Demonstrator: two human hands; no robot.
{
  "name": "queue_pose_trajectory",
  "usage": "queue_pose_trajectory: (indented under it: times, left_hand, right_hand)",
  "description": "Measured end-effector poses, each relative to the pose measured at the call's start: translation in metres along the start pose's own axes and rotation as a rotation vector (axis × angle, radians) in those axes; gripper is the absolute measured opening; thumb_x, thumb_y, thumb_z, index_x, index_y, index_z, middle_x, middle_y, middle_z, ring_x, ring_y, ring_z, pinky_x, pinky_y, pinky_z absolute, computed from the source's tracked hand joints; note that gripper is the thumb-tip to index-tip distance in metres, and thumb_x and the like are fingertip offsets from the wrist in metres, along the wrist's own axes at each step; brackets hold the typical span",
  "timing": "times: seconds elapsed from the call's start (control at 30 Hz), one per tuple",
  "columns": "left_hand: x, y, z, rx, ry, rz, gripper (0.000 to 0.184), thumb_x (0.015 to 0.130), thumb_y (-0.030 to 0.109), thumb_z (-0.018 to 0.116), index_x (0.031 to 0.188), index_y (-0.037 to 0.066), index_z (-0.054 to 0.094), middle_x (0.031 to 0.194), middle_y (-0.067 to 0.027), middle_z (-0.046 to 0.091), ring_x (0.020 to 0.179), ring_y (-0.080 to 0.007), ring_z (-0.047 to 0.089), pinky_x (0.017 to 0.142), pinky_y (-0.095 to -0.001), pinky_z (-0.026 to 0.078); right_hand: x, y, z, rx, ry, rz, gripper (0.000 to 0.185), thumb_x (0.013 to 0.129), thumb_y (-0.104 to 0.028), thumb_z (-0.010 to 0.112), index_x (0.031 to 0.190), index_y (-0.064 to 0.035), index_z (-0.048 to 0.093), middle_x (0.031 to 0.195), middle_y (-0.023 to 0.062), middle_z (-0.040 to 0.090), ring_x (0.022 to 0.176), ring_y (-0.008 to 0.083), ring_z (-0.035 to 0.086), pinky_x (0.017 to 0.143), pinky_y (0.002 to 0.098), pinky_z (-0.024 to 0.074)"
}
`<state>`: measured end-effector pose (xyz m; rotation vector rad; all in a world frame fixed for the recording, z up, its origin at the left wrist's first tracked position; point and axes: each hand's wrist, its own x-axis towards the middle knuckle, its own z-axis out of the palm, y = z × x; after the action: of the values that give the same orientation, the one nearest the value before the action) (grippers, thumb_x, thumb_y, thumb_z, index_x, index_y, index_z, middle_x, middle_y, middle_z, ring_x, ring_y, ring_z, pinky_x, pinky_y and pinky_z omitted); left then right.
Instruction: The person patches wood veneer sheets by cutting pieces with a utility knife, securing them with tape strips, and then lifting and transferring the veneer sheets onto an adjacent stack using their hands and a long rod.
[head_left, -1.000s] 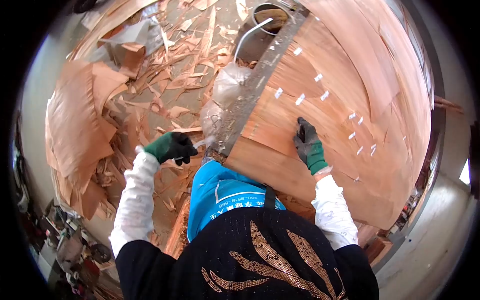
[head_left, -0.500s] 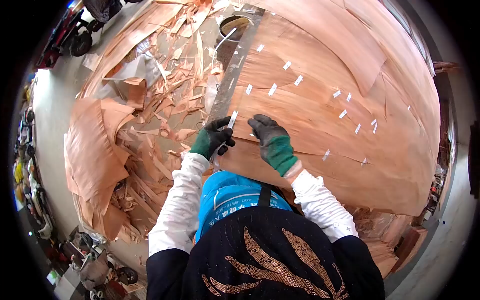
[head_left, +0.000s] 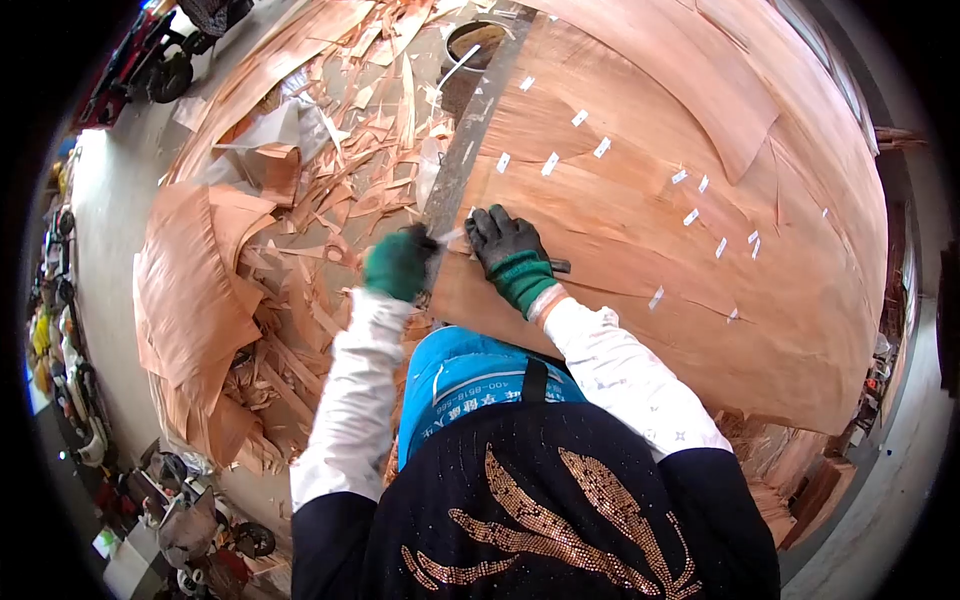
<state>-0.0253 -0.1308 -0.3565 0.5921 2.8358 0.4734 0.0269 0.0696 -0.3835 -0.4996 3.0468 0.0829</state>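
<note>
Reddish-tan wood veneer [head_left: 630, 235] takes up most of the bench, its near-left edge by the dark bench border [head_left: 468, 155]. Looks thin and broad to me, so probably light but floppy, and easy to split along the grain. Lifting it by one corner would be asking for a crack; two hands spread along an edge, with the middle supported, seems way safer. The ripples suggest it won't lie dead flat without a palm on it.

Off to the person's left there's a draped veneer stack [head_left: 185, 290], with torn veneer scraps [head_left: 345, 190] on the floor beside it.

Their right hand [head_left: 508, 250] lies on the sheet near that edge, fingers extended and close together. A dark handle [head_left: 562, 266] pokes out by the palm; can't tell how it's gripped. The left hand [head_left: 398, 262] is blurry, but its fingers look narrowed onto a white tape strip [head_left: 452, 236] reaching toward the right fingertips. Tape like that is likely feather-light and limp, best pinched at the very end.
</note>
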Motion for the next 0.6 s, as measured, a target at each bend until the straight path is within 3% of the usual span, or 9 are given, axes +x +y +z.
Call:
queue_pose_trajectory:
  times: [0.03,0.13,0.2,0.33,0.37,0.4,0.43,0.47,0.6]
  left_hand:
    - [0.01,-0.031,0.001,-0.005,0.022,-0.029,0.014,0.08,0.024,0.065,0.089,0.013,0.065,0.074,-0.0139,0.065,0.075,-0.0346,0.065,0.062,-0.046,0.051]
    - [0.004,-0.029,-0.082,-0.576,-0.245,-0.587,0.018,0.085,0.019,0.061,0.091,0.003,0.064,0.074,-0.0137,0.067,0.054,-0.0262,0.063,0.052,-0.0362,0.05]
    - [-0.031,-0.028,-0.089,-0.739,-0.183,-0.463,0.021,0.087,0.02,0.059,0.091,-0.001,0.062,0.072,-0.0141,0.066,0.046,-0.0207,0.059,0.045,-0.0318,0.046]
    - [-0.115,-0.008,-0.045,-1.07,-0.153,-0.623,0.018,0.088,0.012,0.057,0.101,0.001,0.06,0.076,-0.0141,0.067,0.047,-0.0188,0.057,0.042,-0.0298,0.046]
    - [-0.132,0.0,-0.027,-1.139,-0.138,-0.674,0.021,0.088,0.014,0.057,0.104,0.001,0.059,0.076,-0.0129,0.067,0.049,-0.0181,0.057,0.043,-0.0295,0.046]
    - [-0.144,0.011,-0.014,-1.206,-0.126,-0.725,0.023,0.089,0.016,0.058,0.106,0.001,0.059,0.076,-0.0117,0.067,0.051,-0.0174,0.058,0.044,-0.0291,0.047]
    - [-0.147,0.03,-0.009,-1.235,-0.123,-0.721,0.025,0.088,0.013,0.058,0.11,0.001,0.057,0.077,-0.0118,0.067,0.053,-0.0167,0.058,0.044,-0.0283,0.046]
    - [-0.145,0.048,-0.006,-1.264,-0.11,-0.677,0.024,0.09,0.012,0.057,0.11,0.001,0.058,0.079,-0.0118,0.067,0.053,-0.0149,0.057,0.045,-0.0269,0.046]
    - [-0.116,0.086,0.006,-1.395,-0.038,-0.425,0.025,0.092,0.012,0.055,0.114,0.0,0.057,0.08,-0.0105,0.067,0.054,-0.012,0.056,0.047,-0.0245,0.046]
  right_hand:
    - [-0.001,-0.001,0.001,-0.02,0.035,0.001,0.042,0.085,-0.02,0.051,0.126,-0.0115,0.051,0.133,0.0053,0.046,0.122,0.0245,0.042,0.082,0.0386,0.0464]
    - [0.002,0.002,0.003,-0.001,0.039,0.0,0.041,0.084,-0.017,0.052,0.124,-0.0132,0.053,0.131,0.0058,0.049,0.116,0.0248,0.048,0.079,0.0391,0.0477]
    - [0.005,0.012,-0.011,0.027,-0.06,-0.027,0.041,0.083,-0.017,0.053,0.124,-0.0145,0.053,0.13,0.005,0.05,0.114,0.0239,0.051,0.077,0.0393,0.0484]
    - [-0.027,0.034,-0.044,0.391,-0.075,0.045,0.026,0.078,-0.007,0.06,0.104,-0.0117,0.063,0.105,0.0078,0.063,0.098,0.0289,0.063,0.077,0.0436,0.0521]
    - [-0.039,0.034,-0.072,0.449,-0.378,-0.025,0.028,0.075,-0.007,0.061,0.101,-0.0117,0.065,0.101,0.0119,0.065,0.093,0.0325,0.065,0.079,0.0427,0.0523]
    - [-0.078,0.028,-0.036,0.734,-0.055,-0.096,0.029,0.074,-0.007,0.062,0.101,-0.013,0.066,0.101,0.0144,0.066,0.097,0.0331,0.064,0.082,0.0418,0.0517]
    - [-0.095,0.024,-0.047,0.779,-0.282,-0.063,0.029,0.073,-0.006,0.062,0.101,-0.0136,0.067,0.101,0.0145,0.066,0.097,0.0335,0.063,0.082,0.0415,0.0516]
    - [-0.104,0.022,-0.059,0.814,-0.509,-0.026,0.029,0.073,-0.005,0.062,0.1,-0.0143,0.067,0.102,0.0147,0.066,0.097,0.0338,0.063,0.081,0.0411,0.0516]
    - [-0.108,0.027,-0.002,0.754,-0.478,0.098,0.029,0.073,-0.007,0.064,0.1,-0.014,0.068,0.108,0.0169,0.065,0.099,0.0355,0.062,0.081,0.0403,0.0513]
